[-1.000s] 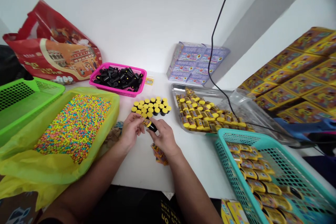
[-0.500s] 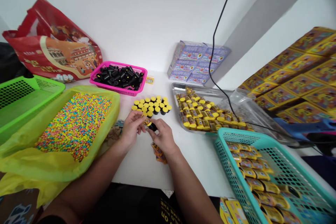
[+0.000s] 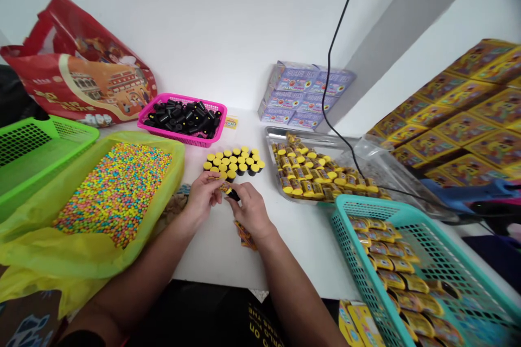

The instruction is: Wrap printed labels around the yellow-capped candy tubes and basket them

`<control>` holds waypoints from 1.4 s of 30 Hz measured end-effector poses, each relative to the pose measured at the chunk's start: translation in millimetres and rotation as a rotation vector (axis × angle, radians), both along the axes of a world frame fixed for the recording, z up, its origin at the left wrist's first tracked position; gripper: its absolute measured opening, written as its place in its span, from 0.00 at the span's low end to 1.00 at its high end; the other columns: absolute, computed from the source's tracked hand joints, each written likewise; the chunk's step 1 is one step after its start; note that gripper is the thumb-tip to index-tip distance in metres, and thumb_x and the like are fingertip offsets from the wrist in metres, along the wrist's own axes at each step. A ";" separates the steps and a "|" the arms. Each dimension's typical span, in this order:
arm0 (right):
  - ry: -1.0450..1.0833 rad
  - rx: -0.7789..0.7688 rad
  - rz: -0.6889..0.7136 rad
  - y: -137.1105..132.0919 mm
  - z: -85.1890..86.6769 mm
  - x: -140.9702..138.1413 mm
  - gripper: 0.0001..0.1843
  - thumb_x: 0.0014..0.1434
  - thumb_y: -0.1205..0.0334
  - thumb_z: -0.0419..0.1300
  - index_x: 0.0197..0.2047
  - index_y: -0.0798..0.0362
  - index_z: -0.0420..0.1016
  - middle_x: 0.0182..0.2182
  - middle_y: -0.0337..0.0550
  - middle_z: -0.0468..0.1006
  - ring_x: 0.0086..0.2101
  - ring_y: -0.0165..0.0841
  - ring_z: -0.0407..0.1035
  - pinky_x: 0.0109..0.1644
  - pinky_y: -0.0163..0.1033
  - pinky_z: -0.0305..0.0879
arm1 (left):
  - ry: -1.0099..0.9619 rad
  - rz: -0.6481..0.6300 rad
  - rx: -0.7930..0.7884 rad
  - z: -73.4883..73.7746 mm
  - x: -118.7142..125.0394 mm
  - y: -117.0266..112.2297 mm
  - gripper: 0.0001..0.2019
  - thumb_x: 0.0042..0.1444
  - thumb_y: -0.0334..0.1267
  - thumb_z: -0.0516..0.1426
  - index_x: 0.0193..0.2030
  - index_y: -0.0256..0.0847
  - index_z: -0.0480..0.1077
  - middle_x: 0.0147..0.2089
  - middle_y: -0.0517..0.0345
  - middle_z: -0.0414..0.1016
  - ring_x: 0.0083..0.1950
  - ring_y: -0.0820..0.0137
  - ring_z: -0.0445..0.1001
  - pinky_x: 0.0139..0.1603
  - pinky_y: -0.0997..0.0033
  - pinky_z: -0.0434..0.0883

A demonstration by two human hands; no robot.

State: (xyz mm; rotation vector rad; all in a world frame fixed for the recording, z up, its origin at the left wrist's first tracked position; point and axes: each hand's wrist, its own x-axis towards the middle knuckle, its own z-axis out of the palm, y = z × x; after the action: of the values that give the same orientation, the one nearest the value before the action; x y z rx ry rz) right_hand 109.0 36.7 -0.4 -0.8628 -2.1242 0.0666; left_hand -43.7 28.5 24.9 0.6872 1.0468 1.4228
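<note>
We find the left hand (image 3: 201, 199) and right hand (image 3: 251, 210) together above the white table (image 3: 211, 265), with their fingertips meeting at 1 black tube (image 3: 233, 194). The right fingers (image 3: 238, 193) pinch the tube, and the left fingers (image 3: 214, 184) close on its yellow wrapper (image 3: 224, 188). We cannot tell how far the wrapper runs along the tube. The tube is held clear of the table, just short of the capped tubes (image 3: 233, 161), which stand upright in a tight cluster. Below the right hand, a loose yellow strip (image 3: 245, 236) lies on the table.

To the left, we note a yellow bag (image 3: 101, 265) holding multicoloured beads (image 3: 116, 195), with a green basket (image 3: 52, 130) beyond it. Behind these are a pink basket (image 3: 179, 134) of black tubes (image 3: 183, 118) and a red bag (image 3: 77, 76). To the right, a metal tray (image 3: 309, 141) carries wrapped tubes (image 3: 313, 173), and a teal basket (image 3: 366, 211) holds yellow packets (image 3: 391, 276) nearer the person. Blue boxes (image 3: 305, 95) stand against the wall, with a black cable (image 3: 337, 65) hanging in front of them. Yellow cartons (image 3: 468, 119) are stacked at far right.
</note>
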 end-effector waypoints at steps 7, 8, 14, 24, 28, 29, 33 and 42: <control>0.033 -0.010 0.006 1.3 -3.5 -0.7 0.18 0.60 0.67 0.60 0.53 0.51 0.66 0.35 0.46 0.73 0.35 0.38 0.69 0.38 0.42 0.70 | 0.089 0.026 0.168 -1.9 3.2 -3.9 0.16 0.46 0.42 0.65 0.38 0.40 0.65 0.23 0.68 0.69 0.14 0.79 0.65 0.13 0.79 0.51; 0.040 -0.015 0.008 1.6 -4.4 -0.8 0.19 0.60 0.67 0.60 0.54 0.51 0.66 0.35 0.46 0.73 0.35 0.38 0.69 0.38 0.42 0.70 | 0.105 0.028 0.181 -3.0 3.2 -3.8 0.16 0.47 0.43 0.64 0.38 0.40 0.65 0.23 0.68 0.68 0.14 0.79 0.65 0.12 0.79 0.51; 0.004 -0.003 0.005 1.4 -4.5 -0.2 0.20 0.61 0.66 0.58 0.57 0.49 0.66 0.34 0.44 0.72 0.34 0.36 0.69 0.37 0.41 0.70 | 0.128 0.018 0.193 -2.4 1.8 -4.5 0.15 0.49 0.44 0.63 0.39 0.40 0.66 0.23 0.69 0.66 0.14 0.79 0.64 0.12 0.78 0.51; 0.293 -0.242 -0.002 2.1 -11.3 -4.5 0.17 0.57 0.62 0.64 0.50 0.48 0.72 0.34 0.41 0.75 0.31 0.32 0.70 0.36 0.38 0.69 | 0.054 0.056 0.249 -1.5 4.5 -4.8 0.16 0.49 0.41 0.64 0.41 0.41 0.65 0.29 0.66 0.70 0.17 0.79 0.68 0.14 0.78 0.53; 0.333 -0.328 0.000 4.9 -13.1 -4.0 0.17 0.56 0.59 0.63 0.49 0.48 0.72 0.36 0.41 0.77 0.33 0.33 0.71 0.38 0.39 0.69 | 0.083 0.061 0.256 -5.1 4.5 -1.5 0.16 0.49 0.41 0.64 0.40 0.40 0.64 0.26 0.66 0.69 0.18 0.78 0.68 0.15 0.78 0.55; 0.335 -0.348 -0.025 7.0 -13.5 -2.5 0.17 0.56 0.58 0.63 0.49 0.48 0.72 0.36 0.41 0.77 0.32 0.33 0.71 0.39 0.39 0.69 | 0.091 0.060 0.248 -5.7 4.5 -1.0 0.16 0.49 0.41 0.64 0.40 0.40 0.64 0.25 0.66 0.69 0.18 0.77 0.68 0.16 0.78 0.56; 0.386 -0.438 -0.282 22.3 -17.2 9.6 0.18 0.50 0.54 0.66 0.43 0.50 0.69 0.32 0.38 0.77 0.28 0.33 0.69 0.35 0.40 0.67 | 0.103 0.067 0.212 -6.6 4.6 -0.7 0.17 0.48 0.42 0.64 0.40 0.40 0.64 0.25 0.66 0.70 0.19 0.76 0.70 0.17 0.78 0.57; 0.549 -0.509 -0.259 28.1 -15.0 14.1 0.22 0.44 0.50 0.70 0.37 0.50 0.66 0.31 0.36 0.74 0.28 0.30 0.66 0.29 0.35 0.61 | 0.514 -0.137 0.221 -30.7 14.9 -0.8 0.12 0.46 0.40 0.63 0.35 0.39 0.69 0.20 0.69 0.63 0.19 0.77 0.62 0.21 0.77 0.58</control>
State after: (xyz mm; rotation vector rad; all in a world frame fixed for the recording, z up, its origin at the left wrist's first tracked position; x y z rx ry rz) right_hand 123.1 64.8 -15.4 -1.2395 -1.4814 0.6541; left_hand -28.8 27.7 -5.8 1.3092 1.2129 1.2805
